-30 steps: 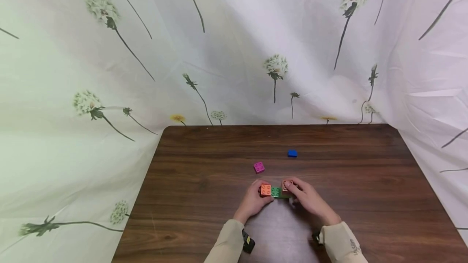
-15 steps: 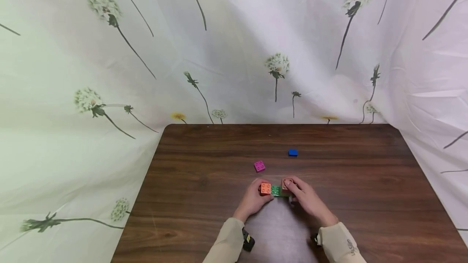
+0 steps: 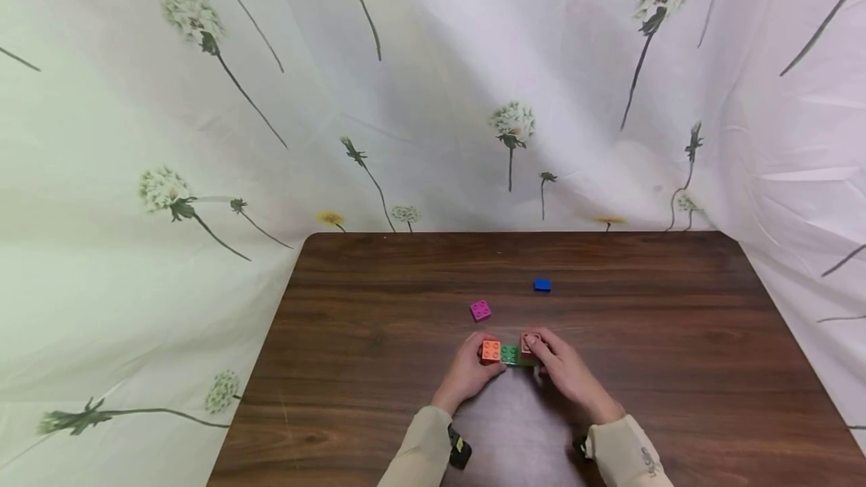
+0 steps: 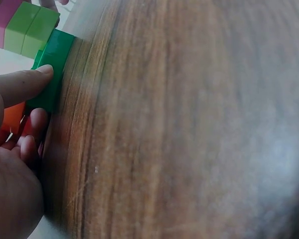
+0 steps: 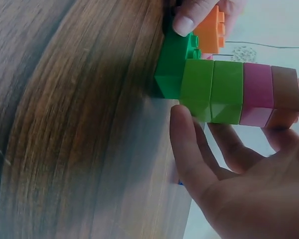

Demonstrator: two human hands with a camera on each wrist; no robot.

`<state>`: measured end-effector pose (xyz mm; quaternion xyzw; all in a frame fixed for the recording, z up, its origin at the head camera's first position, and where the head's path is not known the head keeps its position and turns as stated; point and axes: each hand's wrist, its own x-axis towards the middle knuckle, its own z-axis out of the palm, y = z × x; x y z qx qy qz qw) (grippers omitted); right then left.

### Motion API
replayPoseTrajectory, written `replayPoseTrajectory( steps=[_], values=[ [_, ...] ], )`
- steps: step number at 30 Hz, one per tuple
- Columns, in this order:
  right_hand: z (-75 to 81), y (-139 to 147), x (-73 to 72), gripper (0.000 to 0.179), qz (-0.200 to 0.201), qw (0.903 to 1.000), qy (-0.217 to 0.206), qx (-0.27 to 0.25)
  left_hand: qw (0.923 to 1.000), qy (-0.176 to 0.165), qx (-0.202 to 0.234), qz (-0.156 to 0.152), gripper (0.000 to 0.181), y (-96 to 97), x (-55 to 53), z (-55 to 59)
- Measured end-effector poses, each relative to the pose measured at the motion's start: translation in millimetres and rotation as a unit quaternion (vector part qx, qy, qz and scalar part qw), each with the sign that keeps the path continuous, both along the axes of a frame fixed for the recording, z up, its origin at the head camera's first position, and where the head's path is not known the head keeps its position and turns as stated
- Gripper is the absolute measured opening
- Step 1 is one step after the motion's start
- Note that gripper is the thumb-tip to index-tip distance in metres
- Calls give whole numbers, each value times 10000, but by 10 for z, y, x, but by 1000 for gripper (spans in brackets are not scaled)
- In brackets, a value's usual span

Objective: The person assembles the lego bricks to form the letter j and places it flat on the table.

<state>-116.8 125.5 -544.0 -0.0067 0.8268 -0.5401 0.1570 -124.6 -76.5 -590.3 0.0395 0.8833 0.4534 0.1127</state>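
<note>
- Just below center of the head view, the left hand (image 3: 468, 370) is pinching the green brick (image 3: 510, 355), thumb pressing its near side and the other fingers curling in by the orange brick (image 3: 492, 350).
- Right beside that, the right hand (image 3: 570, 374) is holding the brick tower (image 5: 242, 94), thumb lying over the brown brick (image 3: 530, 343) up top, fingers wrapping the far side; can't tell exactly which bricks they're touching.
- Going up, the tower is showing two lime bricks (image 5: 213, 89), a pink brick (image 5: 257, 94), then brown, all rising from the green one's right end.
- Orange is sitting toward green's left end; can't tell if it's on it or against it.
- Above the left hand, a magenta brick (image 3: 480, 311) is lying loose, with a blue brick (image 3: 543, 285) sitting higher and farther right.
- Beige sleeves (image 3: 421, 446) are coming in from the bottom edge.
- Wood table (image 3: 352, 299) is filling the lower half, dandelion-print cloth (image 3: 433, 96) hanging behind.
</note>
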Motion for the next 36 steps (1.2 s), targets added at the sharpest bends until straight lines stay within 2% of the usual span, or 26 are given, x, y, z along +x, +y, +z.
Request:
replayPoseTrajectory(
  steps=[5,11,14,19,27,36],
  values=[
    [-32,6,1,34,105,9999,61,12,10000,-7,8,6,41,2,3,-4],
    [-134,43,3,44,261,9978,-231,-572,10000,-31,-41,22,41,10,7,22],
    [-182,72,-6,51,438,9980,-272,-378,10000,11,-8,17,40,12,5,23],
    [-296,124,-48,64,669,9977,-58,117,10000,27,5,36,40,12,6,-5],
    [-383,171,-95,58,508,9983,-243,-138,9999,118,-18,35,40,30,5,-17],
    [-411,181,-97,58,525,9982,-210,-182,9998,87,118,-119,46,1,31,5]
  ],
)
